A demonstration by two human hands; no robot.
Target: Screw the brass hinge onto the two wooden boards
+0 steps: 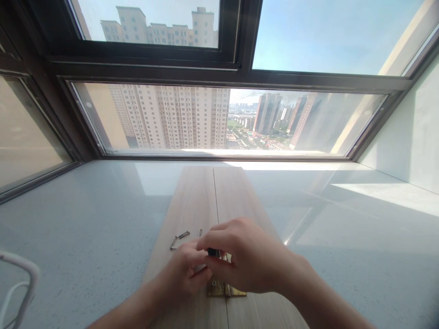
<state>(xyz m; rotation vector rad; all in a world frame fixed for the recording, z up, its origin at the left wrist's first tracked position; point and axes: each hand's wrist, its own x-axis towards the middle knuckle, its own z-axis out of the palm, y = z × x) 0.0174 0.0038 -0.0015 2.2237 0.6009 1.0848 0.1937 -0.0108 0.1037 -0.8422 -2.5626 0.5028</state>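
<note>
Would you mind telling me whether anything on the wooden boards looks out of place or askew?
Nothing stands out. The two wooden boards lie flush side by side, the brass hinge straddles their seam, and a few loose screws lie beside the left hand and right hand.

Left hand (187, 272), right hand (245, 260), fingertips together

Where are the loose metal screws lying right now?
In the head view, the loose metal screws lie on the left light wooden board, just beyond the left hand and left of the seam between the two boards.
</note>
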